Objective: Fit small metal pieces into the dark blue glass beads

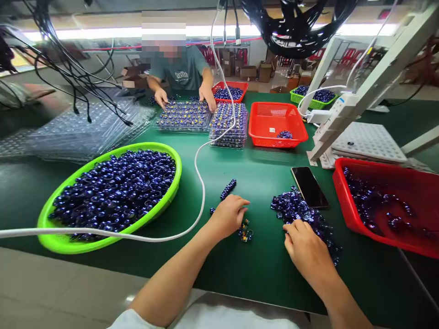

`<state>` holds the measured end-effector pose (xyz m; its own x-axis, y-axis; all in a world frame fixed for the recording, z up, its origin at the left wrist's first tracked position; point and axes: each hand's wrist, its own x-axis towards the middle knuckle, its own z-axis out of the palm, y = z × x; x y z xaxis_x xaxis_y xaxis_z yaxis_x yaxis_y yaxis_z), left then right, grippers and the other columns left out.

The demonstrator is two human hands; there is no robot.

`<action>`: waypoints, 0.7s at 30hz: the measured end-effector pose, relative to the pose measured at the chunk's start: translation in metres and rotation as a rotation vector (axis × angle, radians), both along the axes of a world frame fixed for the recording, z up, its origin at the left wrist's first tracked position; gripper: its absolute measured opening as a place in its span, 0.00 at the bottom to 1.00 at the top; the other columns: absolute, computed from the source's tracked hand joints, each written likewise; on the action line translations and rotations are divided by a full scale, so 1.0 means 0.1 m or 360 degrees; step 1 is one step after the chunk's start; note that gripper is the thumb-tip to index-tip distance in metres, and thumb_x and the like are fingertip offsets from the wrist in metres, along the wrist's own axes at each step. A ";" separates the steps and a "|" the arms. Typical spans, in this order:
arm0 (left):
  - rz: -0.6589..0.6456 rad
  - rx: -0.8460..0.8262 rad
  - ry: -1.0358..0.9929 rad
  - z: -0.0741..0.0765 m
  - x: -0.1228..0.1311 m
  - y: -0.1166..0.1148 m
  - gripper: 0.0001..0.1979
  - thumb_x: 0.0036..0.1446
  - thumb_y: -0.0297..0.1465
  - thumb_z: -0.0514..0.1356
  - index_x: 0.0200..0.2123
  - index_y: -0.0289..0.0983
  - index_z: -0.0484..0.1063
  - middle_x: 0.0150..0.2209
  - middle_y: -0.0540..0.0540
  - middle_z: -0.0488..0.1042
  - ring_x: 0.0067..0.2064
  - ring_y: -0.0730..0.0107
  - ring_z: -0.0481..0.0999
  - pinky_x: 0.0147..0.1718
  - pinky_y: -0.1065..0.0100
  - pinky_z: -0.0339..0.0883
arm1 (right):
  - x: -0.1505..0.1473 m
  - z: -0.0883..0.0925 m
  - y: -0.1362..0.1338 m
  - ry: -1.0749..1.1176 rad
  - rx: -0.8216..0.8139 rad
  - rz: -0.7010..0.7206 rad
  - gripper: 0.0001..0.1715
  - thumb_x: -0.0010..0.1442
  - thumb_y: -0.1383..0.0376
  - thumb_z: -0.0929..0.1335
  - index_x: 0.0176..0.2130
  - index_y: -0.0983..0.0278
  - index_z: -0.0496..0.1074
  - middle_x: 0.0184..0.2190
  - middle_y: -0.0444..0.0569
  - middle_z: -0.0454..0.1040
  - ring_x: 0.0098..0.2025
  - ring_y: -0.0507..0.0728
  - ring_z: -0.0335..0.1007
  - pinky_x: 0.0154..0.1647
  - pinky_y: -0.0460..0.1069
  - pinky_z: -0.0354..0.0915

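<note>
My left hand [230,214] rests on the green table [260,173] with its fingers curled over a few small dark blue parts [245,232]. A short row of the same blue parts [228,188] lies just beyond it. My right hand [306,249] is on the near edge of a loose pile of blue parts [302,211], fingers bent down into the pile; what they pinch is hidden. Both forearms reach in from the bottom edge.
A lime green basket [55,240] full of blue parts sits left. A red bin [346,214] is at right, a black phone [309,186] beside the pile. A white cable [200,183] crosses the table. A person opposite handles filled trays [183,116]; a red basket [274,121] stands behind.
</note>
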<state>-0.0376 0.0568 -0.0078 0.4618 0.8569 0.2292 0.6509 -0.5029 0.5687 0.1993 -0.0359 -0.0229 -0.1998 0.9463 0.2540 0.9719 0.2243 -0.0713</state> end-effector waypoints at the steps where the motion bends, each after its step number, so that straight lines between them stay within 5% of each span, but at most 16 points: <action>1: 0.0004 -0.0040 -0.0019 -0.03 -0.04 0.01 0.12 0.59 0.24 0.58 0.44 0.37 0.78 0.41 0.41 0.80 0.45 0.60 0.77 0.46 0.59 0.73 | -0.05 0.02 -0.01 0.0035 0.0001 0.0024 0.10 0.61 0.73 0.64 0.41 0.62 0.72 0.33 0.50 0.70 0.36 0.59 0.68 0.30 0.52 0.63; 6: -0.0056 -0.0188 -0.0106 -0.09 -0.08 -0.01 0.12 0.59 0.24 0.58 0.44 0.36 0.77 0.41 0.41 0.80 0.44 0.61 0.77 0.47 0.60 0.72 | -0.50 0.14 0.00 0.0218 -0.0182 0.0408 0.14 0.60 0.73 0.67 0.45 0.61 0.72 0.34 0.49 0.70 0.36 0.58 0.67 0.36 0.52 0.65; 10: -0.0089 -0.0258 -0.0088 -0.09 -0.07 0.02 0.11 0.59 0.25 0.58 0.44 0.36 0.78 0.41 0.42 0.80 0.44 0.61 0.77 0.47 0.60 0.71 | -0.72 0.12 0.07 0.0153 -0.0242 0.0463 0.10 0.57 0.73 0.70 0.40 0.62 0.72 0.34 0.50 0.71 0.36 0.58 0.68 0.34 0.52 0.65; 17: -0.0110 -0.0253 -0.0412 0.03 0.00 -0.08 0.11 0.60 0.27 0.58 0.45 0.36 0.77 0.41 0.42 0.80 0.45 0.61 0.75 0.46 0.61 0.70 | -0.40 0.08 0.10 0.0381 -0.0176 0.0343 0.06 0.62 0.70 0.66 0.38 0.63 0.73 0.35 0.50 0.72 0.35 0.57 0.71 0.36 0.52 0.69; 21: -0.0318 -0.0664 -0.0718 0.10 0.13 -0.25 0.16 0.58 0.32 0.62 0.49 0.34 0.76 0.43 0.40 0.80 0.44 0.62 0.77 0.45 0.62 0.70 | -0.24 0.25 0.07 0.0868 -0.0118 0.0345 0.09 0.64 0.70 0.65 0.44 0.61 0.71 0.39 0.48 0.75 0.39 0.55 0.74 0.40 0.50 0.71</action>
